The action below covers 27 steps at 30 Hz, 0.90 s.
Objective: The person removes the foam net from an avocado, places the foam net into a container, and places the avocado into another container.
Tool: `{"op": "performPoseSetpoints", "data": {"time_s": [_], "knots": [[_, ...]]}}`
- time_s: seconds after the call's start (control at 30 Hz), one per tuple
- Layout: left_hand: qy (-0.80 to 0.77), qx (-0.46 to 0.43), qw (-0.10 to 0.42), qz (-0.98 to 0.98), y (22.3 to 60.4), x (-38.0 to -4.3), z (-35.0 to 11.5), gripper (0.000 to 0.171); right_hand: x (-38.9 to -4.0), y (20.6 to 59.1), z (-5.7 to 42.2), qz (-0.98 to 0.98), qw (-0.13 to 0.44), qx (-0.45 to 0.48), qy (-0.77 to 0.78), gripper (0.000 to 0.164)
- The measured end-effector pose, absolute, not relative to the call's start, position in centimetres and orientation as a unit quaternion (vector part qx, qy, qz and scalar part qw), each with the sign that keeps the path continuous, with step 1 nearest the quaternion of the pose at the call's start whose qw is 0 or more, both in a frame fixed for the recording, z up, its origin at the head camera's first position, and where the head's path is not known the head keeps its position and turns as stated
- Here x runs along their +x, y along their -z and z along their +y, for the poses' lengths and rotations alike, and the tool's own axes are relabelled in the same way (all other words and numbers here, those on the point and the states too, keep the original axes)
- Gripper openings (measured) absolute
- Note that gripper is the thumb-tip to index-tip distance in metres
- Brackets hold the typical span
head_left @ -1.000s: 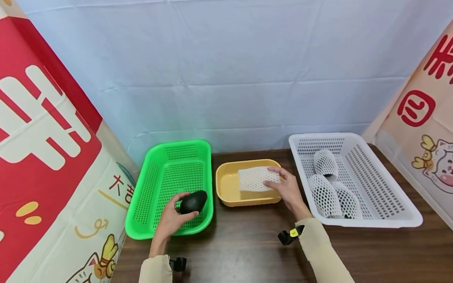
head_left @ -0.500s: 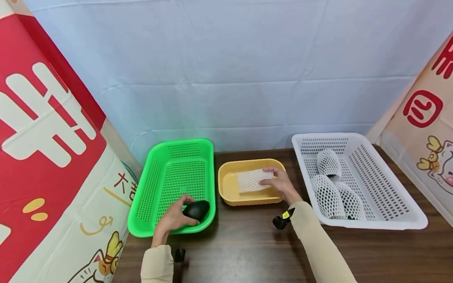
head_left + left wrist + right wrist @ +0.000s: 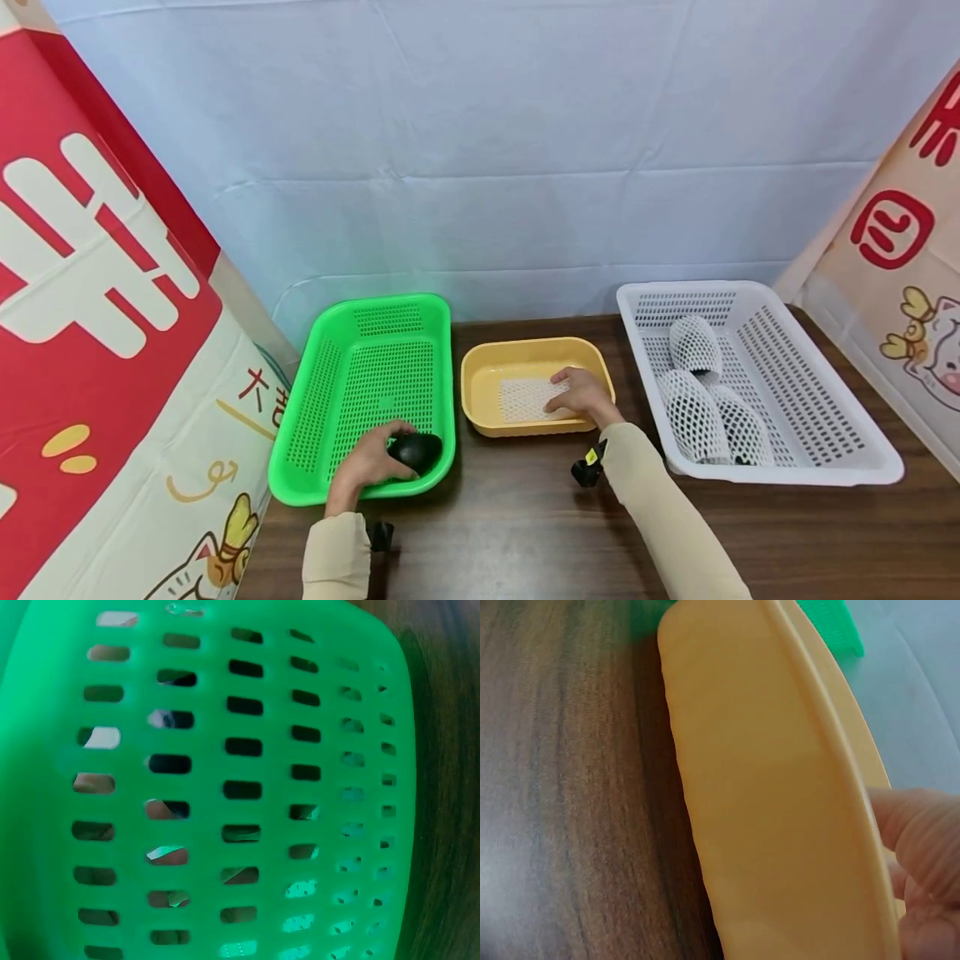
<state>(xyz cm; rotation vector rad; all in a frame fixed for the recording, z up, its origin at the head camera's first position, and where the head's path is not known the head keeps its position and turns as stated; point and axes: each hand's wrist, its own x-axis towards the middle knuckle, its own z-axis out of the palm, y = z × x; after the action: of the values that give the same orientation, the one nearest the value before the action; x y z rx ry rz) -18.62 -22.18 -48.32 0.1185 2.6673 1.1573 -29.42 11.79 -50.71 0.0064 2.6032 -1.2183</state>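
Observation:
In the head view my left hand (image 3: 372,457) curls round a dark, egg-shaped avocado (image 3: 416,452), low in the front right corner of the green basket (image 3: 279,467). The left wrist view shows only the basket's slotted wall (image 3: 202,772), which hides the hand and fruit. My right hand (image 3: 583,395) reaches into the yellow tray (image 3: 480,427), holding a white foam net sleeve (image 3: 523,400) at its right end, thumb and fingers on opposite edges. The sleeve lies flat, low in the tray. In the right wrist view the tray's outer side covers it, and only part of the hand (image 3: 926,862) shows.
At the right a white basket (image 3: 840,477) holds several net-wrapped fruits, such as this wrapped fruit (image 3: 694,417), bunched on its left side. All containers stand on a dark wooden table (image 3: 517,517). A pale cloth (image 3: 525,200) hangs behind, with printed cloths at both sides.
My right hand has lowered the net sleeve into the yellow tray and shifted slightly left. My left hand has lowered the avocado toward the green basket's bottom and still holds it.

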Motion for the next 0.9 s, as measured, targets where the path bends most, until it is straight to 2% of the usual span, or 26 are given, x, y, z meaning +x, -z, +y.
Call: {"op": "performPoseSetpoints", "data": {"time_s": [0.37, 0.9], "knots": [[-0.390, 0.050, 0.141, 0.909, 48.54, -19.02, -22.56, 0.057, -28.79, 50.66, 11.28, 0.927, 0.084, -0.015, 0.364, 0.047], [-0.414, 0.057, 0.152, 0.896, 48.70, -18.90, -22.77, 0.061, -28.47, 50.33, 11.24, 0.918, 0.110, -0.003, 0.382, 0.050]]}}
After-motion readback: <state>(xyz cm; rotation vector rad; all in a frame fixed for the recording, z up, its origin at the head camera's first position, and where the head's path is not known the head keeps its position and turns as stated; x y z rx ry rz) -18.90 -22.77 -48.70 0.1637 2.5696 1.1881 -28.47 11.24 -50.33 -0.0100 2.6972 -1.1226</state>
